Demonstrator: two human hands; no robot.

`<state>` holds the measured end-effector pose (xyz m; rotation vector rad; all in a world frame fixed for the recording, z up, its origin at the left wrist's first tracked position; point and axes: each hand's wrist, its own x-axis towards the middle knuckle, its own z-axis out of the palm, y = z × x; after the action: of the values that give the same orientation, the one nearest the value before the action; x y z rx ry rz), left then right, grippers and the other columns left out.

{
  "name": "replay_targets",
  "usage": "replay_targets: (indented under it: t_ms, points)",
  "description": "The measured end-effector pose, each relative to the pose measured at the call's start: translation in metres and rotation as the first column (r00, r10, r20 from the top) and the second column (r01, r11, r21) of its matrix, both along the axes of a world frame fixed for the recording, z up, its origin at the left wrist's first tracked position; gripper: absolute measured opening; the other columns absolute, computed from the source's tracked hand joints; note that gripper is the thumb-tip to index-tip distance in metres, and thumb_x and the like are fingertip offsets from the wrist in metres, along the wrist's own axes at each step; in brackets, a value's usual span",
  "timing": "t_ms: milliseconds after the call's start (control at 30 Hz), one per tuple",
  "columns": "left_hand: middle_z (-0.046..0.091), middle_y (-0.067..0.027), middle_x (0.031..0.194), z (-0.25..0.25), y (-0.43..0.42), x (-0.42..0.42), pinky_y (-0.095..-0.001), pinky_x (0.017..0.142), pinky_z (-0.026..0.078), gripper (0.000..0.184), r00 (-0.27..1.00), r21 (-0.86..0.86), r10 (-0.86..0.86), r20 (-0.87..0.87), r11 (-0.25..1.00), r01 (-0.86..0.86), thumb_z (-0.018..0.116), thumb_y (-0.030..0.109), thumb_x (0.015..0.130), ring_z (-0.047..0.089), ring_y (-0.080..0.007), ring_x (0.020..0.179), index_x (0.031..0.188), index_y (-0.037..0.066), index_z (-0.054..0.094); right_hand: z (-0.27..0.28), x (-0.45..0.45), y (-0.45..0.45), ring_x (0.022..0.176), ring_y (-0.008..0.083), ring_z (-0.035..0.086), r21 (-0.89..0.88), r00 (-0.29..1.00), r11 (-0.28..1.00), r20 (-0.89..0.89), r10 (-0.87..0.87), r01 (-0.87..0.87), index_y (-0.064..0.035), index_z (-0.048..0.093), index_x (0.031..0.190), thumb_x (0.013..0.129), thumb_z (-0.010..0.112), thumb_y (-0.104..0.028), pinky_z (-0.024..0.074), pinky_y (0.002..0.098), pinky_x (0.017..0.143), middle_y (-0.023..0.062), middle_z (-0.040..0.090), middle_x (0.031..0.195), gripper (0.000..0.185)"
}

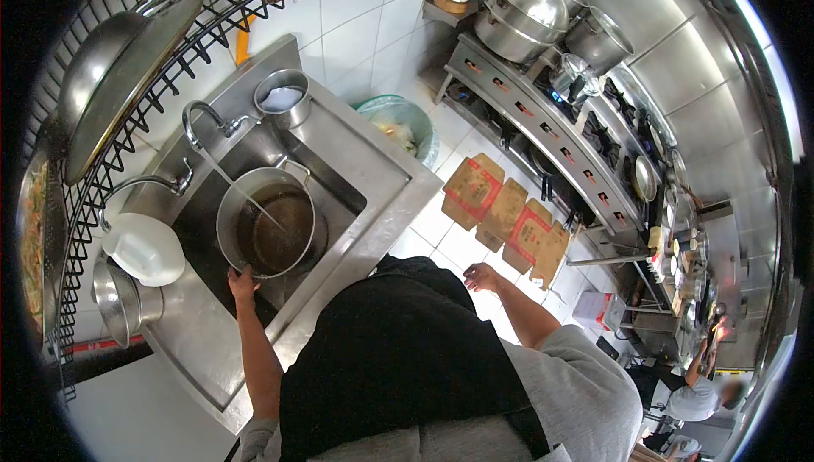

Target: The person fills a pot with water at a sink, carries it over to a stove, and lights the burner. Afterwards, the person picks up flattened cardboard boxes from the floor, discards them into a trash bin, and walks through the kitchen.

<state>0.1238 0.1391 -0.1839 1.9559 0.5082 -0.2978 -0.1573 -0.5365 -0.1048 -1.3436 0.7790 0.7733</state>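
Note:
A large metal pot [227, 216] sits in the steel sink [343, 191], with brownish liquid in its bottom. Water [242, 191] runs into it from the curved faucet [193, 114]. My left hand [242, 282] is closed at the pot's near side, where the handle would be; the grip itself is partly hidden. On the far side, the opposite loop handle [297, 169] sticks up. My right hand [482, 277] hangs beside my black apron [390, 335], fingers loosely curled and apart, holding nothing.
A metal container [284, 110] stands at the sink's far corner; a white plastic bowl [144, 250] and metal bowls [119, 305] are left. A wire rack [161, 93] overhangs the left. Flattened cardboard [500, 216] covers floor before the stove [543, 131]. Another person [691, 398] works far right.

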Motion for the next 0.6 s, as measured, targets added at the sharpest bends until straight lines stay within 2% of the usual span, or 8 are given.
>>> replay_targets:
  t_ms: [33, 67, 133, 233, 333, 433, 533, 600]
  points:
    - [0.052, -0.0137, 0.118, 0.006, -0.003, -0.001, -0.0364, 0.063, 0.055, 0.062, 1.000, -0.008, 0.001, -0.002, 1.000, -0.001, 0.059, 0.024, 0.083, 0.058, -0.0268, 0.098, 0.136, 0.005, 0.034, -0.002, -0.001, -0.002, 0.066, 0.0184, 0.061, 0.026, 1.000, 1.000, 0.011, -0.011, 0.011, 0.0025, 0.055, 0.109, 0.089, 0.048, -0.006, 0.0504, 0.0296, 0.055, 0.0117, 0.063, 0.082, 0.023]
    - [0.051, -0.0140, 0.120, 0.010, -0.006, -0.001, -0.0370, 0.064, 0.055, 0.063, 1.000, -0.015, 0.001, -0.004, 1.000, -0.001, 0.058, 0.024, 0.083, 0.057, -0.0274, 0.100, 0.137, 0.005, 0.033, 0.004, 0.001, 0.001, 0.067, 0.0182, 0.061, -0.058, 1.000, 0.998, -0.006, 0.030, -0.030, 0.0026, 0.055, 0.109, 0.089, 0.049, -0.006, 0.0505, 0.0295, 0.055, 0.0115, 0.063, 0.082, 0.023]
    - [0.051, -0.0143, 0.122, -0.014, 0.006, -0.003, -0.0378, 0.066, 0.056, 0.063, 0.993, 0.016, -0.039, 0.112, 0.999, 0.038, 0.057, 0.024, 0.083, 0.057, -0.0280, 0.100, 0.138, 0.005, 0.032, 0.019, 0.009, 0.011, 0.067, 0.0179, 0.061, -0.218, 0.992, 0.968, -0.050, 0.115, -0.123, 0.0026, 0.055, 0.109, 0.089, 0.049, -0.007, 0.0506, 0.0293, 0.055, 0.0113, 0.063, 0.082, 0.023]
    - [0.051, -0.0145, 0.123, -0.028, 0.011, 0.002, -0.0392, 0.068, 0.056, 0.064, 0.987, 0.044, -0.063, 0.151, 0.997, 0.056, 0.057, 0.023, 0.082, 0.058, -0.0286, 0.100, 0.139, 0.006, 0.031, 0.019, 0.009, 0.012, 0.068, 0.0172, 0.061, -0.185, 0.994, 0.978, -0.055, 0.091, -0.099, 0.0023, 0.056, 0.109, 0.090, 0.049, -0.009, 0.0511, 0.0292, 0.056, 0.0113, 0.063, 0.083, 0.023]
    - [0.052, -0.0148, 0.122, -0.018, 0.006, -0.002, -0.0400, 0.068, 0.056, 0.066, 0.984, 0.012, -0.060, 0.168, 0.998, 0.059, 0.057, 0.023, 0.082, 0.058, -0.0288, 0.100, 0.140, 0.006, 0.030, 0.007, 0.005, 0.010, 0.054, 0.0204, 0.052, -0.041, 0.995, 0.995, -0.026, -0.096, 0.094, 0.0005, 0.055, 0.099, 0.087, 0.047, -0.003, 0.0413, 0.0296, 0.043, 0.0147, 0.056, 0.071, 0.015]
    - [0.052, -0.0152, 0.121, -0.014, 0.005, -0.004, -0.0398, 0.067, 0.056, 0.068, 0.983, -0.010, -0.057, 0.173, 0.998, 0.060, 0.058, 0.023, 0.082, 0.058, -0.0286, 0.100, 0.141, 0.006, 0.028, 0.000, 0.002, 0.013, 0.054, 0.0207, 0.053, -0.080, 0.997, 0.994, -0.013, -0.082, 0.081, 0.0008, 0.055, 0.100, 0.088, 0.047, -0.006, 0.0412, 0.0306, 0.042, 0.0144, 0.055, 0.070, 0.016]
    - [0.053, -0.0155, 0.120, -0.017, 0.006, -0.003, -0.0386, 0.065, 0.056, 0.068, 0.986, -0.025, -0.041, 0.162, 0.999, 0.046, 0.060, 0.023, 0.082, 0.059, -0.0281, 0.099, 0.140, 0.006, 0.029, 0.006, 0.002, 0.021, 0.055, 0.0234, 0.055, -0.262, 0.998, 0.963, 0.021, 0.067, -0.060, 0.0014, 0.054, 0.100, 0.088, 0.048, -0.008, 0.0415, 0.0323, 0.042, 0.0170, 0.055, 0.071, 0.017]
    - [0.054, -0.0157, 0.120, -0.016, 0.009, 0.001, -0.0381, 0.064, 0.056, 0.067, 0.996, -0.019, -0.050, 0.068, 0.998, 0.052, 0.060, 0.022, 0.082, 0.059, -0.0279, 0.099, 0.139, 0.005, 0.029, -0.003, -0.002, 0.014, 0.055, 0.0223, 0.056, -0.137, 0.999, 0.990, 0.019, -0.025, 0.028, 0.0012, 0.055, 0.099, 0.088, 0.050, -0.007, 0.0429, 0.0314, 0.043, 0.0155, 0.057, 0.070, 0.015]
